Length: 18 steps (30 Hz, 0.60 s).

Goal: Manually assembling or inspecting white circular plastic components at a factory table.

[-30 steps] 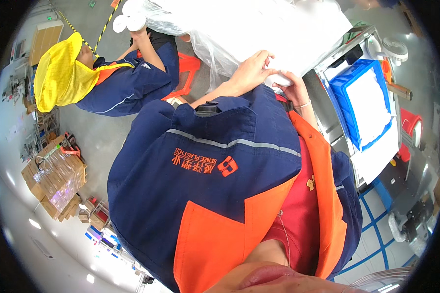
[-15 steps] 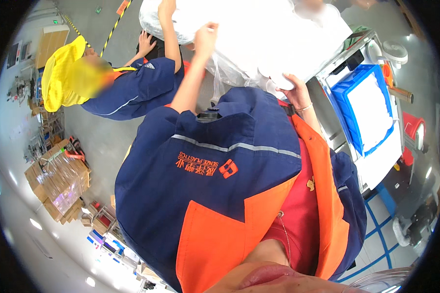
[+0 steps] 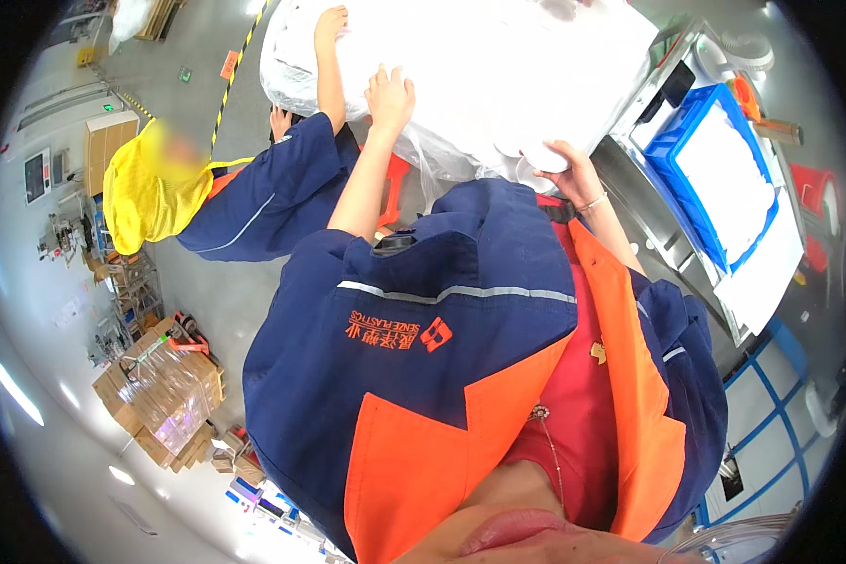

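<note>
Head view: orange lettering (image 3: 381,337) and an emblem (image 3: 436,334), inverted in the view, mark the navy jacket (image 3: 423,374). Right hand (image 3: 576,175): fingers pinching the rim of a white disc (image 3: 543,157) at the near edge of the bench (image 3: 484,80), broad face upward, oval outline slanting down rightward. Left hand (image 3: 389,99): fingers slightly parted, bench contact unclear. Bench white, overexposed, draped with clear film (image 3: 442,153); blue crate (image 3: 667,141) at right; wrapped cartons (image 3: 166,395) at left, grey floor (image 3: 197,293) between

We see a round white piece (image 3: 543,158) at one-thirty, a rectangular blue plastic bin (image 3: 692,204) at two o'clock, a yellow cloth cap (image 3: 150,204) at ten, a striped black-and-yellow band (image 3: 247,44) at eleven.
</note>
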Available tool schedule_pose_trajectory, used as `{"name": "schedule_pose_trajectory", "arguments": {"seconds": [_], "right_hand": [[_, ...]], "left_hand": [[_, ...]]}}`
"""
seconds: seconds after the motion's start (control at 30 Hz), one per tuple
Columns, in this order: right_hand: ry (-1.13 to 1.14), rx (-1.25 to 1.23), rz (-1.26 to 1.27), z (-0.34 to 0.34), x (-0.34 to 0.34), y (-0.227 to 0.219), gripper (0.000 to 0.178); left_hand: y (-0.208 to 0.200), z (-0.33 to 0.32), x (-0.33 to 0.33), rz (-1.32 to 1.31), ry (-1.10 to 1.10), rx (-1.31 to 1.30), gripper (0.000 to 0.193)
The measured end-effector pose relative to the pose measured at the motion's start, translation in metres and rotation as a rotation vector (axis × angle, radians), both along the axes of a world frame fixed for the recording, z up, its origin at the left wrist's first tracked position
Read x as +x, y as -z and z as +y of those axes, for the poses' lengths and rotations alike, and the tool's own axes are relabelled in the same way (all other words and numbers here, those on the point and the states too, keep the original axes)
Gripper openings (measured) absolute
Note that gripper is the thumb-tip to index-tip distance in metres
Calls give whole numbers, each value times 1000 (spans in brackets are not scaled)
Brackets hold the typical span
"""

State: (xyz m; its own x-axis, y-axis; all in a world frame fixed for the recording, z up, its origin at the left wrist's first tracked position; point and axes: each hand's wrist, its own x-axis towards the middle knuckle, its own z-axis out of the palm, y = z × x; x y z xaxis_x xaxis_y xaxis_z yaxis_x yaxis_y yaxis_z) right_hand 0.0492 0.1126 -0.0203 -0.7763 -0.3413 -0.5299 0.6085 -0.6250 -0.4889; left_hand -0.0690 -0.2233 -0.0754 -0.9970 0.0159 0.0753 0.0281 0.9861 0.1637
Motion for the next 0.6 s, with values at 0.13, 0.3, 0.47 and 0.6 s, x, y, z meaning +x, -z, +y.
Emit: {"name": "schedule_pose_trajectory", "arguments": {"seconds": [0.13,0.3,0.47,0.6], "right_hand": [[-42,-22,-1,-4,2,4,23],[-26,15,-26,-3,1,3,23],[-16,8,-30,-4,-1,6,23],[-36,-26,-14,-9,-1,5,22]], "left_hand": [[2,18,-5,59,-119,60,45],[7,20,-9,60,-226,194,48],[14,1,-10,45,-99,92,53],[14,7,-13,-23,-184,158,52]]}}
